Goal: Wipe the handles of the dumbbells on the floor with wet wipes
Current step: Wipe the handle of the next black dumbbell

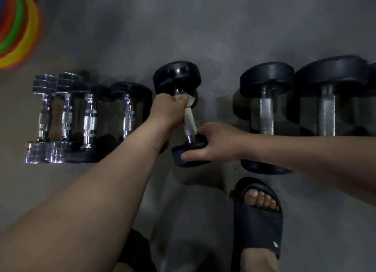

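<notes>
- Two hands in the head view: left hand (169, 109) curled round the wet wipe (190, 118) on the middle dumbbell (177, 76) handle in the floor row, right hand (215, 143) gripping its near head
- Risk, I judge: a slipping right grip lets it fall toward the sandalled foot (258, 214) nearby

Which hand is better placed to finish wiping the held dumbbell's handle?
Left: the left hand grips the wet wipe round the handle, while the right hand holds the dumbbell by its near end, steadying it.
</notes>
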Tool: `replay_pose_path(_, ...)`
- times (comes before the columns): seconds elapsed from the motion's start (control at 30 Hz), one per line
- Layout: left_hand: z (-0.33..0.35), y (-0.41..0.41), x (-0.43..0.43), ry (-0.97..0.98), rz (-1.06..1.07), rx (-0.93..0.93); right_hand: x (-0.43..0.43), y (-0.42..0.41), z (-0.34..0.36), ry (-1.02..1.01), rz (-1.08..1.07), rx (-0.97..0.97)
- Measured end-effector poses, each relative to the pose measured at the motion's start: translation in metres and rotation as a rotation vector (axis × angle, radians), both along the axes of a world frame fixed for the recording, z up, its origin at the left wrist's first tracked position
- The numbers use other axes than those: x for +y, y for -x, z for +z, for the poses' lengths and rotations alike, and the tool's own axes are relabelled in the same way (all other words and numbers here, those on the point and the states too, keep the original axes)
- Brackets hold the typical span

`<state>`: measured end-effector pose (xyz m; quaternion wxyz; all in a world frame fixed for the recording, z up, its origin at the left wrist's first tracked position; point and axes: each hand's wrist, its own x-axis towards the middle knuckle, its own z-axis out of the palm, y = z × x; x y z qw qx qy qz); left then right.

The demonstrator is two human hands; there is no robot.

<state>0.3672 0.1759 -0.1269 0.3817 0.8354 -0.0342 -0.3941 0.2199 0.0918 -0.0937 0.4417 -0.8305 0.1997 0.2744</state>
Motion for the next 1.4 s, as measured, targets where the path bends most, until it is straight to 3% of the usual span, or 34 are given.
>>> replay_pose_path(0.23,0.000,0.031,0.037,0.001,-0.135,0.266,-0.007,0.007,-0.002,0.032,0.101,0.013)
replay_pose_path(0.3,0.000,0.019,0.022,0.116,0.040,0.318,-0.004,0.007,-0.007,0.046,0.074,0.031)
replay_pose_path(0.43,-0.003,-0.005,-0.010,0.247,0.329,0.224,-0.003,0.005,-0.010,0.078,0.066,0.006)
replay_pose_path(0.63,0.006,0.026,0.025,-0.076,-0.091,0.136,-0.008,0.006,-0.006,0.048,0.090,0.054)
replay_pose_path(0.7,0.007,0.021,0.017,-0.059,-0.051,0.136,-0.006,0.005,-0.006,0.069,0.092,0.049)
replay_pose_path(0.83,0.006,-0.007,-0.017,0.121,0.251,0.138,-0.002,0.004,-0.006,0.079,0.078,0.036)
replay_pose_path(0.93,0.007,0.000,-0.009,0.044,0.102,0.063,-0.006,0.005,-0.007,0.083,0.076,0.054)
replay_pose_path(1.07,0.013,0.033,0.034,-0.039,-0.101,0.233,-0.006,0.006,-0.005,0.056,0.070,0.050)
replay_pose_path(1.17,0.007,0.026,0.032,0.042,-0.020,0.371,-0.003,0.004,-0.002,0.028,0.039,0.043)
replay_pose_path(1.3,0.005,0.011,0.009,0.138,0.106,0.283,-0.006,0.009,0.001,0.051,0.006,-0.007)
replay_pose_path(1.4,0.009,0.023,0.017,0.137,0.012,0.296,-0.009,0.015,0.001,0.115,-0.015,0.061)
